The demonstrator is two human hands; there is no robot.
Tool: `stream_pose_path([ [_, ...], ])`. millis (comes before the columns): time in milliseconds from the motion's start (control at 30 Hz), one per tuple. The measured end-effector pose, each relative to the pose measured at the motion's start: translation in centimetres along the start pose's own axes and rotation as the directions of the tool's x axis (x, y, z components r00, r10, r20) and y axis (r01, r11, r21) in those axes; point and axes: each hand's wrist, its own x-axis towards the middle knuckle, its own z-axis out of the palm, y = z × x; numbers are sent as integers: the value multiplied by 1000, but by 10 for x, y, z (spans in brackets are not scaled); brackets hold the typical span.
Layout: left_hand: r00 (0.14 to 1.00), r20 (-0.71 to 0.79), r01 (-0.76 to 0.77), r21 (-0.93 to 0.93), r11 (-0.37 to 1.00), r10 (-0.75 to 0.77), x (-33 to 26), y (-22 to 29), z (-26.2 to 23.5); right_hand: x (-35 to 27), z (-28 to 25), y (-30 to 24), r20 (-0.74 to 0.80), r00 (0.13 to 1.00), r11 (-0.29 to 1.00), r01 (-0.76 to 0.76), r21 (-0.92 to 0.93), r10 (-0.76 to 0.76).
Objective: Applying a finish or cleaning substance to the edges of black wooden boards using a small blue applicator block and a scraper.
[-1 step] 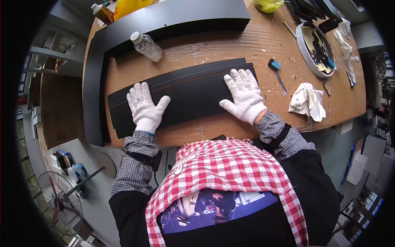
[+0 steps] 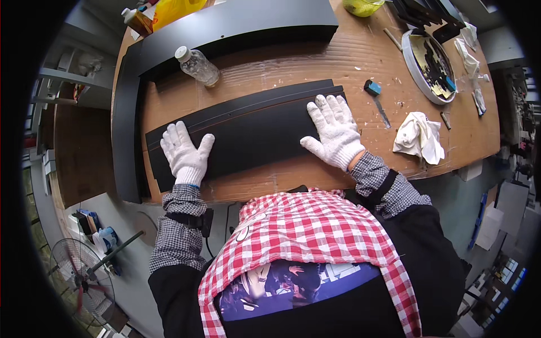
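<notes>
A long black panel (image 2: 253,135) with a lengthwise groove lies on the cardboard-covered table in front of me. My left hand (image 2: 185,153), in a white knit glove, rests flat near its left end, fingers spread. Toward the right end lies my right hand (image 2: 332,128), gloved the same way, palm down with the thumb apart. Neither hand grips anything; both touch the panel's upper face. Beyond the panel, a clear bottle with a white cap (image 2: 197,66) stands by a larger black L-shaped piece (image 2: 242,22).
To the right are a putty knife with a blue-black handle (image 2: 374,88), a crumpled white cloth (image 2: 420,138) and a round white tray (image 2: 413,62) smeared with black. A yellow-green bowl (image 2: 363,7) sits at the back. A standing fan (image 2: 81,281) is on the floor at left.
My left hand has slid left along the panel, closer to its left end. The right hand stays in place on the panel.
</notes>
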Motion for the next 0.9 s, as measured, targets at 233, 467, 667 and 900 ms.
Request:
stream_pose_path([
  [233, 986, -6, 168, 83, 982, -168, -12, -34, 9, -2, 3, -8, 19, 998, 995, -63, -72, 65],
  [467, 942, 72, -319, -118, 940, 328, -33, 110, -29, 15, 9, -50, 0, 987, 987, 158, 27, -158],
  [667, 990, 17, 142, -108, 984, -141, 14, 12, -15, -13, 4, -1, 13, 1000, 999, -14, -50, 15],
  [900, 974, -183, 117, -110, 987, -136, 14, -36, 13, -7, -5, 115, -464, 824, 937, -345, 45, 326],
])
